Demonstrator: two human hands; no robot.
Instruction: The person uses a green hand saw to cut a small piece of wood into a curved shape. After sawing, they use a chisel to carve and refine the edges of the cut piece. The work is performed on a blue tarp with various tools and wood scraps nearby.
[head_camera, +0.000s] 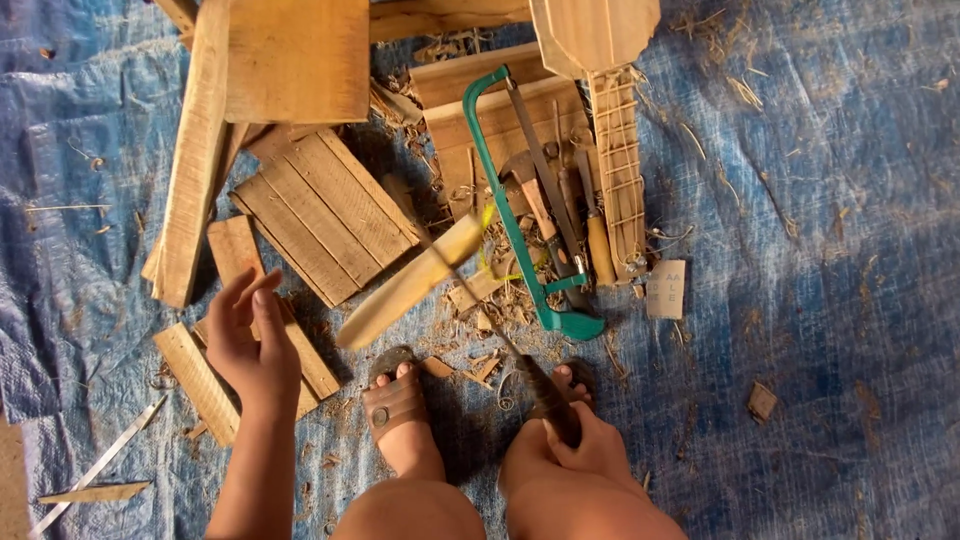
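My right hand (585, 445) is closed around the dark handle of a long, thin-bladed knife (470, 290) that slants up and to the left. A pale, blurred length of wood (410, 285) lies across the blade, seemingly caught on it. My left hand (255, 345) hovers with its fingers spread, empty, just left of that wood and above short wooden slats (205, 385). My sandalled left foot (395, 405) is planted between my hands.
A green hacksaw (505, 190), a hammer and wooden-handled chisels (598, 245) lie ahead on wood shavings. Beyond them are an unfinished fretted instrument neck (618, 160), a slatted panel (325, 215), long planks (195, 150) and a metal strip (95, 468), all on a blue tarp (830, 250).
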